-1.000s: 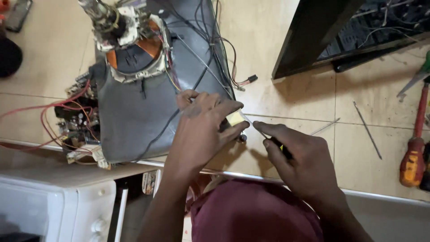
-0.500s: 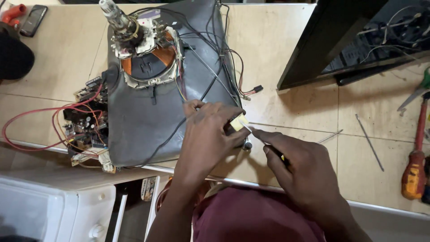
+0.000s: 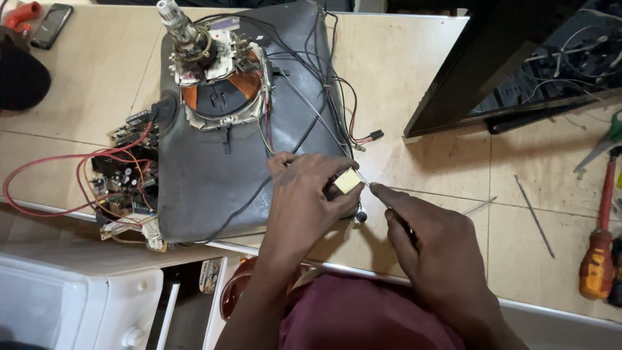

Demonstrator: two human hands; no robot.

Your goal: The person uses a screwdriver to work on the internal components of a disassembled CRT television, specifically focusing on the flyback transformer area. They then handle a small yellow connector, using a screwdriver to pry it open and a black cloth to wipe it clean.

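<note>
The left hand (image 3: 304, 201) pinches a small pale yellow block (image 3: 348, 181) just off the edge of the big grey glass picture tube (image 3: 214, 175), which lies face down on the tan tiled counter (image 3: 414, 78) so its back and wires are easy to reach. The right hand (image 3: 434, 243) is closed around a thin dark metal tool (image 3: 379, 198), its tip touching the block (the other hand holds the block steady for it).

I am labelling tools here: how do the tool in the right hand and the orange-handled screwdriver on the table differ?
The tool in the right hand is thin, held, its tip at a pale block. The screwdriver is thicker, red-shafted and lies untouched on the table. Both have long shafts.
</note>
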